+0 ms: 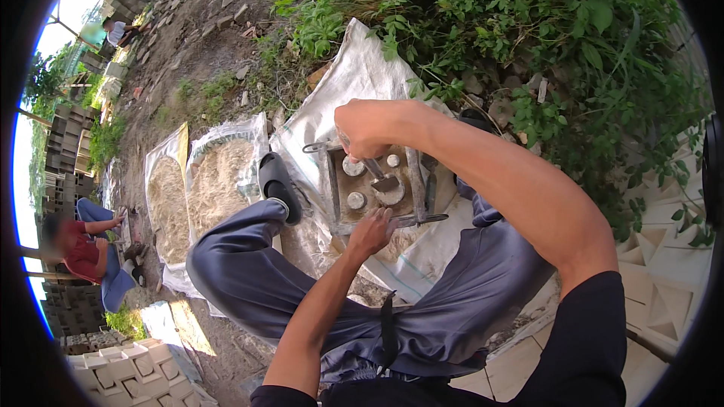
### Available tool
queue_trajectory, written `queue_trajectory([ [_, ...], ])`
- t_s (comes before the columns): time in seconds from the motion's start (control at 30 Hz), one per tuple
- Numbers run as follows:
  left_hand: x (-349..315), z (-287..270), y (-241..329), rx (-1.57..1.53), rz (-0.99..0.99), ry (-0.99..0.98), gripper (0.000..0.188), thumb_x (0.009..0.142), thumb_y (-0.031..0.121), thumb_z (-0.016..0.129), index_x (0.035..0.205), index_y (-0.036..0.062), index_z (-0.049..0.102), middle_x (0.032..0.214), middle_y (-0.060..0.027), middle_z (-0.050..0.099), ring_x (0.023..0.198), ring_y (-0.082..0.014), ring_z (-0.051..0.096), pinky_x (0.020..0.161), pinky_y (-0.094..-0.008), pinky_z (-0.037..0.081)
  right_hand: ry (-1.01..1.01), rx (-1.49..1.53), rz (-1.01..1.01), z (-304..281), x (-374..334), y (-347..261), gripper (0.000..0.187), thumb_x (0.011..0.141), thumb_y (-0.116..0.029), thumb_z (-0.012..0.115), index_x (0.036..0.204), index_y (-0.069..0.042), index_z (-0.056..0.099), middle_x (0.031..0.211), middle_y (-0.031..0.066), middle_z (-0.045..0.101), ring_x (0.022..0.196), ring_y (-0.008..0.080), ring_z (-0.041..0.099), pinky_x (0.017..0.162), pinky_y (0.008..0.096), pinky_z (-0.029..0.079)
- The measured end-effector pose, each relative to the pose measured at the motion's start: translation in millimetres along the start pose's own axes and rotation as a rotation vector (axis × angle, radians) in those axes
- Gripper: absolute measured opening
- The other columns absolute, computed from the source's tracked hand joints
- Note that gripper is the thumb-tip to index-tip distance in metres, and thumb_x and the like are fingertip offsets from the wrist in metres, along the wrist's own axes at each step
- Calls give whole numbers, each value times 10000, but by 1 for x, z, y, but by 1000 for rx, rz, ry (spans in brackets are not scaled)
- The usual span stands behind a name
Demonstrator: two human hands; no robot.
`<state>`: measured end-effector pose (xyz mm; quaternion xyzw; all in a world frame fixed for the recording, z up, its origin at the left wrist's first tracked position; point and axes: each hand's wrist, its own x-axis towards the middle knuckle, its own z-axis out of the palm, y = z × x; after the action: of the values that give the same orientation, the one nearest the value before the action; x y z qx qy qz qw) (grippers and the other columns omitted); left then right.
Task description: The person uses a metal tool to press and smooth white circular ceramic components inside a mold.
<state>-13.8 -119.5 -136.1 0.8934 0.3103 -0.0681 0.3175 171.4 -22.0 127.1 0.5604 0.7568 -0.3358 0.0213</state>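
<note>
At mid-picture the right hand [358, 130], wrist bent downward, closes around a flat-bladed grey metal tool [387, 183] over a rectangular grey frame [332, 188], its own back hiding the fingers. Apart from it, the left hand [372, 231] touches the frame's lower edge; whether it grips, I cannot tell

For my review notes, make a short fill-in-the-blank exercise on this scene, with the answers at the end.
1. A flat-headed tool is held in the person's ____ hand.
2. The person's left hand is at the side of the square frame nearest the body, and the sheet under that frame is ____ in colour.
3. Left of the person's left shoe, pale loose material lies in ____ heaps.
4. The seated co-worker's shirt is ____.

Missing words: right; white; two; red.
</note>
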Motion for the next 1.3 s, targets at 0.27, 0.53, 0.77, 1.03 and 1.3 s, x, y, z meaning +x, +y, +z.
queue_trajectory([
  [0.27, 6, 23, 7, 100, -156, 146, 730, 973, 487, 417, 1302, -165, 413, 1366, -347, 431, 1333, -413, 387, 1144, -453, 245, 3, -38, 12, -1, -2, -3, 276, 701, -155, 734, 892, 42, 712, 874, 197, 706, 792, 305, 689, 683, 404, 543],
  [0.53, 8, 12, 22, 36, -115, 17, 577, 982, 468, 400, 1195, -41, 568, 1119, -285, 624, 1109, -405, 573, 1001, -463, 414, -21, -36, 51, -2, -2, -6, 159, 750, -132, 721, 861, -18, 721, 839, 174, 708, 748, 290, 687, 643, 389, 540],
  [0.77, -3, -3, -4, 98, -82, -25, 506, 994, 426, 384, 1009, -14, 635, 958, -231, 673, 917, -380, 645, 833, -464, 501, -22, -48, 19, 0, 4, -9, 165, 748, -128, 730, 869, -17, 722, 833, 173, 709, 743, 292, 687, 648, 384, 542],
  [1.03, -16, -4, -36, 94, -177, 83, 431, 983, 338, 400, 961, -9, 655, 871, -233, 679, 894, -370, 648, 924, -478, 461, -19, -30, 4, 4, 10, -4, 180, 747, -139, 741, 873, -14, 721, 833, 177, 708, 763, 296, 688, 677, 376, 544],
  [1.3, -4, -3, -69, 618, -73, 402, 314, 896, 197, 455, 1027, -48, 600, 979, -247, 639, 1186, -370, 519, 1158, -550, 139, -11, -49, -12, 2, 8, -9, 181, 751, -151, 740, 864, -12, 708, 842, 174, 706, 767, 301, 684, 678, 385, 537],
])
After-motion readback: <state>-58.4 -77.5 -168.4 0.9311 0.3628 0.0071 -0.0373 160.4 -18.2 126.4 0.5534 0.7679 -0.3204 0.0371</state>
